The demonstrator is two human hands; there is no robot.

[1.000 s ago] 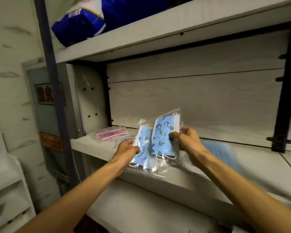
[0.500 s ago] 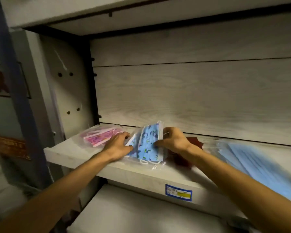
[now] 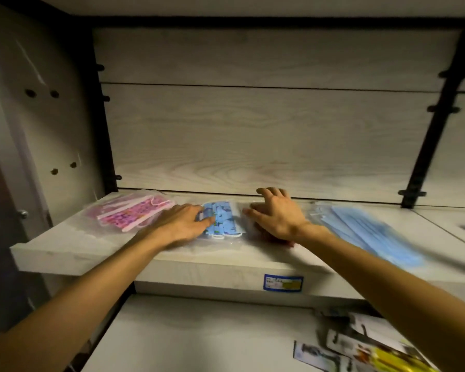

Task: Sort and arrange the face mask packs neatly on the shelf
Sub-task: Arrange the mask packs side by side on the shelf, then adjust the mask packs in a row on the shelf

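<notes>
Shelf (image 3: pixel 72 253): patterned blue mask pack (image 3: pixel 224 220) lies flat, centre; left hand (image 3: pixel 181 224) rests on its left edge, fingers extended; right hand (image 3: pixel 275 216) spread flat just right; pink mask pack (image 3: pixel 134 213) left; plain blue masks (image 3: pixel 365 232) right.

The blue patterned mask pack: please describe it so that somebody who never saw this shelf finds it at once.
Look at the pale wooden shelf with a blue price label on its front edge. The blue patterned mask pack lies flat between the two hands. The pink mask pack lies left of it, the plain blue masks right.
</notes>
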